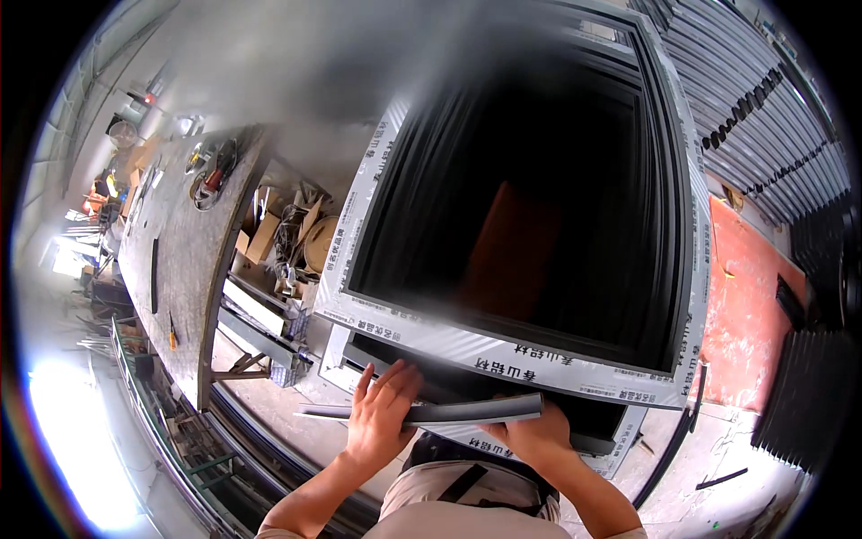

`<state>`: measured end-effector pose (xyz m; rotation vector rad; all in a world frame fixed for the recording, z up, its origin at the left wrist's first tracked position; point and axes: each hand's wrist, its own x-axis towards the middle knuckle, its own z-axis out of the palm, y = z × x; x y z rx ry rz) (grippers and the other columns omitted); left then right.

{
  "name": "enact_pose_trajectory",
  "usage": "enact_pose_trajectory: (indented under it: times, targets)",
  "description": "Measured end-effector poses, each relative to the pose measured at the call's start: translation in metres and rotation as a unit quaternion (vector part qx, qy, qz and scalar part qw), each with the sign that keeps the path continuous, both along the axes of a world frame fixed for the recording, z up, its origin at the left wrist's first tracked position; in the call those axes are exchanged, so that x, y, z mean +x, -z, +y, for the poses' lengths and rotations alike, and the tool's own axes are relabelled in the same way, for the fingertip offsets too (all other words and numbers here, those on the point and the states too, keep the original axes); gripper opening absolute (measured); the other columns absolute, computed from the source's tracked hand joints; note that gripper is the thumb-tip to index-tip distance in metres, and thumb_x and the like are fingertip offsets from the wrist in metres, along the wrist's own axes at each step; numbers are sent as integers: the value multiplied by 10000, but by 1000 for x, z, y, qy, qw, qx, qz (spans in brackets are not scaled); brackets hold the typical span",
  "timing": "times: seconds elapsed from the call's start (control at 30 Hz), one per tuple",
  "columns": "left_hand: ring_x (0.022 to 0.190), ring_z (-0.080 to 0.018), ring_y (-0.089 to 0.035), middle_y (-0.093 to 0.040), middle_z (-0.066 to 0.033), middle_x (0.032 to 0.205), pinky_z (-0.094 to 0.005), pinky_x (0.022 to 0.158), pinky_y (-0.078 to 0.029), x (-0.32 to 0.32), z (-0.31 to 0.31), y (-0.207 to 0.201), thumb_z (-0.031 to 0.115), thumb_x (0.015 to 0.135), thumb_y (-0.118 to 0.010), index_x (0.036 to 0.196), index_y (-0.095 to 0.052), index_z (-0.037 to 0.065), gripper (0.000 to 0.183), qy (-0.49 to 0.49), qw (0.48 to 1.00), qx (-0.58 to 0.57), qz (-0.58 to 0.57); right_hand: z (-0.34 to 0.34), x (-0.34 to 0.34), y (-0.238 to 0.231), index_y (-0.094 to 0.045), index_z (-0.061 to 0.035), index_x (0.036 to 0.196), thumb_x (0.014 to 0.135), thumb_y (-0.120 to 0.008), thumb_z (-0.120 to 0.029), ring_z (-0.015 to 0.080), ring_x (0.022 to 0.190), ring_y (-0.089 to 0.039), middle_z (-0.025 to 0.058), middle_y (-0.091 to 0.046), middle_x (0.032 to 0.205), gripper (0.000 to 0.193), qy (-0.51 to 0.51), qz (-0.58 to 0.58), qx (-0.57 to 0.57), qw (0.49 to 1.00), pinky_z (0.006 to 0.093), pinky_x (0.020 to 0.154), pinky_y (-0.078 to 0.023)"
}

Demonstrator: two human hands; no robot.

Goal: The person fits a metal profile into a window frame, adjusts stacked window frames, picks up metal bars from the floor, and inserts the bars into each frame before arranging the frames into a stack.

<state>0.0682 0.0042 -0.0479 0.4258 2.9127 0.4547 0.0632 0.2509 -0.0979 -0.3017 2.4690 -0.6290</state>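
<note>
A narrow grey strip (467, 411), seemingly a length of profile, lies crosswise in front of my body. My left hand (382, 418) holds it toward its left end, the thumb below and the fingers stretched up toward the frames. At the strip's right end my right hand (543, 436) grips it, with most of the fingers hidden. Just beyond both hands stands a stack of dark rectangular frames (530, 346), edged with printed white protective film. A lower frame (620, 440) sticks out beneath the top one, and the strip hangs over its near side.
To the left stands a large worktable (184, 242) with a red power tool (212, 182) on it. Cardboard boxes (263, 238) and scraps fill the space beyond its edge. On the right are a reddish-orange sheet (750, 305), stacked long profiles (763, 99) and dark ribbed pieces (795, 400).
</note>
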Motion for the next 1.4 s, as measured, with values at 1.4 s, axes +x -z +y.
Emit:
enact_pose_trajectory:
  times: [1.4]
  targets:
    - [1503,-344,-229,-379,-161,1553,-530,1243,-136,-7,-25,20,116,635,-755,1464,-462,84,880,75,991,48,-100,20,-5,66,-708,-118,1040,846,-772,-360,306,895,-693,77,-718,936,317,-103,117,-190,969,403,762,-565]
